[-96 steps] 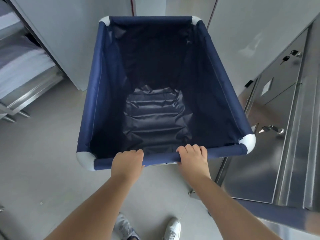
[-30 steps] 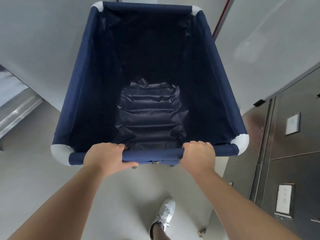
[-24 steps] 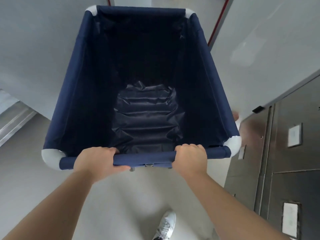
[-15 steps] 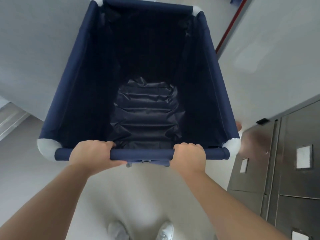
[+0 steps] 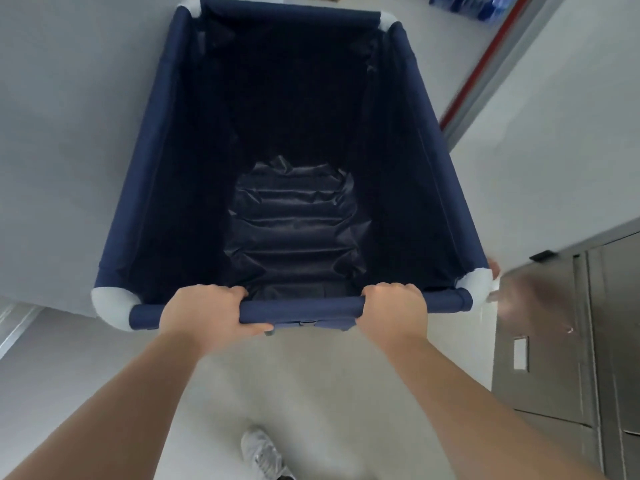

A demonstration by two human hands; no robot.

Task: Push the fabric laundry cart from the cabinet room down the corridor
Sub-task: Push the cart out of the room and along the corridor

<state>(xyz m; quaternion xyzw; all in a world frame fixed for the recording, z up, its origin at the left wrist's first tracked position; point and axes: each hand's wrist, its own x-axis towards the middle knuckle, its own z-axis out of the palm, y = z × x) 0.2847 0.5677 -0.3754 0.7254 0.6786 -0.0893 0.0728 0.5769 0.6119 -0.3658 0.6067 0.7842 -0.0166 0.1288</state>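
Laundry cart [image 5: 162, 126], navy fabric with white corner caps, stands on the pale floor [image 5: 294, 386] between a grey wall on the left and steel cabinets [image 5: 554, 341] on the near right. Both hands wrap tightly around its near rail: left hand [image 5: 204, 313] toward the left end, right hand [image 5: 394, 311] toward the right. One white shoe [image 5: 263, 452] shows below.

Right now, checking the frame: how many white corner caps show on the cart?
4: far left, far right, near left, near right. None appears hidden.
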